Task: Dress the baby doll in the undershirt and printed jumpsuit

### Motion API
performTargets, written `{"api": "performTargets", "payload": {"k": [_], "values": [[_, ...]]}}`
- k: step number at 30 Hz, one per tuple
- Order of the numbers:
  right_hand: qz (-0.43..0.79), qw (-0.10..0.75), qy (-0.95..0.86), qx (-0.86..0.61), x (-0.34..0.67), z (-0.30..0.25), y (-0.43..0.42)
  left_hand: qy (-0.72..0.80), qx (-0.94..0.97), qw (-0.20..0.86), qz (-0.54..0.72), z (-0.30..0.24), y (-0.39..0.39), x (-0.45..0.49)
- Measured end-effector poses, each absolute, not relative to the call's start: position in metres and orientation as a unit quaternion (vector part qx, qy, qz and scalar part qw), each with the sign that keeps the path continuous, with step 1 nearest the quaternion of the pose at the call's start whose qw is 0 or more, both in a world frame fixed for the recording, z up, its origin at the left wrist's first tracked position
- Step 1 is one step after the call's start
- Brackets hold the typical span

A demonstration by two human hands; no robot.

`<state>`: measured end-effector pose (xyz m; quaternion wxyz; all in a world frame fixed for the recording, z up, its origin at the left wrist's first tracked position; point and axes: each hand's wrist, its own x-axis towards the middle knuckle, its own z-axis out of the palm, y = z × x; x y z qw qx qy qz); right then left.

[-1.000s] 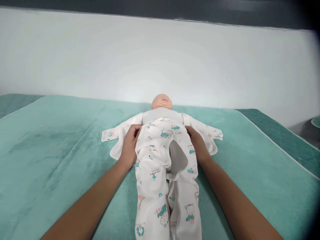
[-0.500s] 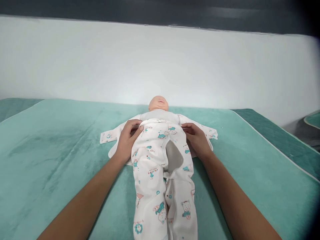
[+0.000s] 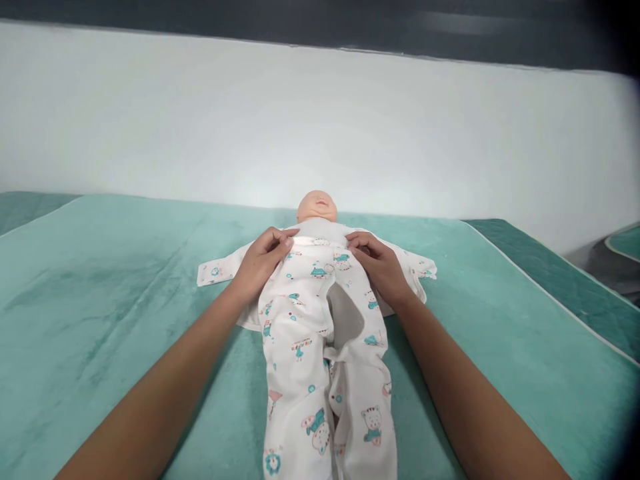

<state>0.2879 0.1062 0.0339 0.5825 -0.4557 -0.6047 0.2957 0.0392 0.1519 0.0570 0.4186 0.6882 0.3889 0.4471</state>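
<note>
A baby doll (image 3: 318, 207) lies on its back with its head at the far end. It wears a white long-sleeved baby top (image 3: 220, 270), spread open at the sides, and printed open-crotch baby pants (image 3: 300, 320) with cartoon animals. A pale grey patch shows through the crotch opening. My left hand (image 3: 263, 259) pinches the left part of the waistband between thumb and fingers. On the other side, my right hand (image 3: 381, 263) grips the waistband with bent fingers, its fingertips partly hidden. Both hands rest at the doll's belly, just below its chest.
Under the doll lies a light green mat (image 3: 125, 320), with darker green padding (image 3: 550, 287) beyond its pale edging on both sides. A white wall (image 3: 320, 127) rises right behind the head. Another green-topped surface (image 3: 627, 241) shows at the far right.
Both hands have slid inward and slightly up along the waistband, from the hips toward the front of the belly. The doll has stayed in place.
</note>
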Motion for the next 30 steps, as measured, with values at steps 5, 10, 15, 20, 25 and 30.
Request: {"api": "performTargets", "payload": {"k": [5,10,15,20,25,30], "values": [[0.213,0.554,-0.631,-0.499,0.273,0.051,0.111,0.453,0.688,0.337,0.456,0.061,0.171,0.05],[0.225,0.469,-0.679,-0.518,0.269,0.066,0.127,0.466,0.73,0.233,0.442,0.06,0.19,0.064],[0.314,0.399,-0.716,-0.479,0.283,0.078,0.13,0.386,0.775,0.25,0.434,0.052,0.191,0.065],[0.366,0.404,-0.685,-0.483,0.294,0.078,0.136,0.409,0.736,0.344,0.416,0.051,0.19,0.063],[0.261,0.456,-0.643,-0.556,0.289,0.062,0.168,0.443,0.667,0.387,0.458,0.049,0.197,0.062],[0.231,0.465,-0.615,-0.593,0.279,0.057,0.178,0.458,0.609,0.433,0.482,0.05,0.207,0.064]]}}
